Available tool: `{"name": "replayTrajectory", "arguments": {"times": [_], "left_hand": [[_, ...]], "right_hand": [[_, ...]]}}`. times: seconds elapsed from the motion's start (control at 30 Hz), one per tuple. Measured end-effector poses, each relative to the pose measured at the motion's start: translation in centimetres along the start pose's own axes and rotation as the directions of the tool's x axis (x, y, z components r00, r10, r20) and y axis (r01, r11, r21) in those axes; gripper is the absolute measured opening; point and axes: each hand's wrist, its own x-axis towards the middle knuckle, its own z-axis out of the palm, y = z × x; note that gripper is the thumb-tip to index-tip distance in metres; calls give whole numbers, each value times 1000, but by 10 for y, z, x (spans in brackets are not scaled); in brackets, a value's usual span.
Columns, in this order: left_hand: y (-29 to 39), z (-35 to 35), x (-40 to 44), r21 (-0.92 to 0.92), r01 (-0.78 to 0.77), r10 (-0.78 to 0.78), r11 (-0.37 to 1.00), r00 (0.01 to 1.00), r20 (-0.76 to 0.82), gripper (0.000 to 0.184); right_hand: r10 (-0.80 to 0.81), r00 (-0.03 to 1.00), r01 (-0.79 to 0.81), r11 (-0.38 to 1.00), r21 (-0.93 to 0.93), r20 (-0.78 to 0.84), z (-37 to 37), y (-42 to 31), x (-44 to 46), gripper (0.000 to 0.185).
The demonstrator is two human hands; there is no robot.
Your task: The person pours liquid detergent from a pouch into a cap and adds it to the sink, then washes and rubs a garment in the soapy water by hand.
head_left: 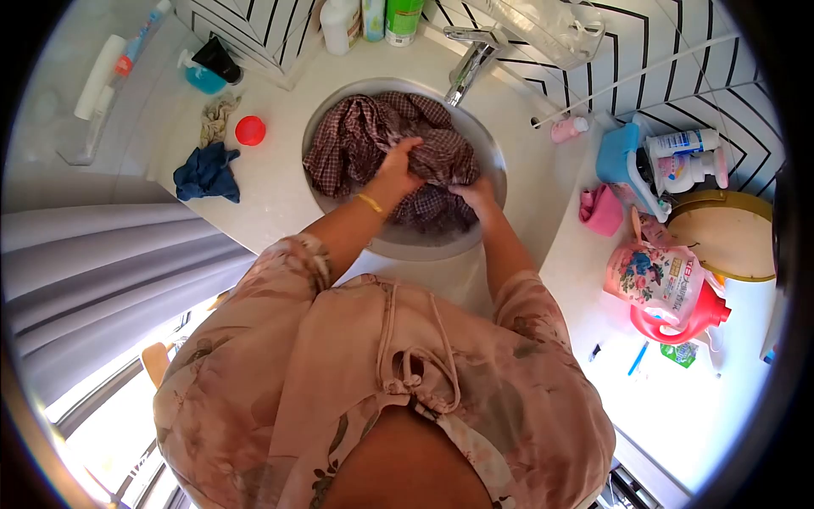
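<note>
A dark red and white checked garment (356,140) lies bunched and wet-looking in the round sink (319,100). My left hand (397,176), below a yellow bracelet, is closed on a fold near the middle of the cloth, thumb on top. At the cloth's lower right edge, my right hand (475,193) grips another part, its fingers partly hidden by the fabric. Cloudy, sudsy water shows below the cloth at the front of the basin. Above the sink's back rim stands the chrome faucet (471,68); whether water runs from it I cannot tell.
Left of the sink are a red cup (250,131), a dark blue cloth (206,172) and a beige cloth (219,119). Bottles (341,25) stand behind it. On the right counter sit a pink cloth (600,209), a detergent pouch (653,280) and a red jug (704,312).
</note>
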Motion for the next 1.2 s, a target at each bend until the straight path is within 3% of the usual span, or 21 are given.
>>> {"name": "replayTrajectory", "arguments": {"times": [0.1,0.17,0.23,0.3,0.33,0.4,0.5,0.6,0.7,0.73,0.8,0.83,0.87,0.9,0.97,1.0,1.07,1.1,1.13,1.17,1.2], "left_hand": [[56,22,-71,74,-203,198,976,978,61,39],[84,8,-86,2,-284,281,959,948,146,49],[85,3,-107,-73,-294,302,953,935,187,77],[68,-13,-110,-164,-268,302,949,922,242,92],[52,-8,-120,-153,-186,205,971,971,121,99],[19,-3,-131,-248,-2,104,969,911,399,100],[10,26,-145,-255,139,3,957,873,488,105],[25,34,-128,-103,63,22,993,747,665,104],[42,48,-131,-76,-101,124,992,667,735,102],[44,44,-132,-146,-13,120,989,646,754,81],[46,38,-132,-81,-131,153,988,746,648,65],[44,35,-133,-43,-190,179,981,788,589,57],[42,35,-137,-126,-128,176,984,837,518,41],[40,32,-138,-166,-143,200,976,892,406,39],[40,21,-132,-226,-187,226,956,961,160,34],[39,9,-125,-224,-158,219,962,935,278,28],[33,-12,-126,-118,-21,62,993,934,351,28],[28,-14,-128,-61,49,-22,997,923,385,27],[7,18,-150,-193,-75,131,978,946,297,24],[-6,15,-158,-130,-54,86,990,963,257,21],[-13,10,-138,-8,-184,183,983,974,136,20]], "right_hand": [[-107,933,-125,800,587,345,4,-6,-11,63],[-371,919,290,865,409,133,1,-38,-29,60],[-454,884,406,864,299,112,-14,-96,-58,58],[-329,913,249,919,307,243,-39,-156,-98,55],[-377,894,287,896,338,242,-46,-172,-109,55],[-468,852,356,846,396,236,-53,-195,-126,56],[-562,777,467,817,340,283,-59,-204,-143,63],[-371,799,269,924,271,473,-70,-212,-173,68],[-364,775,322,931,172,517,-75,-171,-153,76],[-389,788,265,914,306,478,-77,-162,-145,74],[-427,813,151,812,563,397,-78,-150,-124,71],[-414,833,147,805,574,367,-72,-143,-109,70],[-404,850,144,796,587,339,-64,-136,-90,68],[-391,866,137,786,603,312,-57,-137,-86,67],[-495,859,422,828,368,129,-38,-141,-95,65],[-550,834,529,819,223,40,-25,-148,-107,64],[-739,667,726,674,-138,-99,-9,-175,-175,54],[-795,591,772,606,-190,-135,4,-176,-193,40],[-802,589,756,591,-281,-103,12,-172,-194,36],[-809,583,738,564,-370,-71,18,-166,-186,33],[-692,712,631,704,-325,-118,15,-158,-157,31]]}}
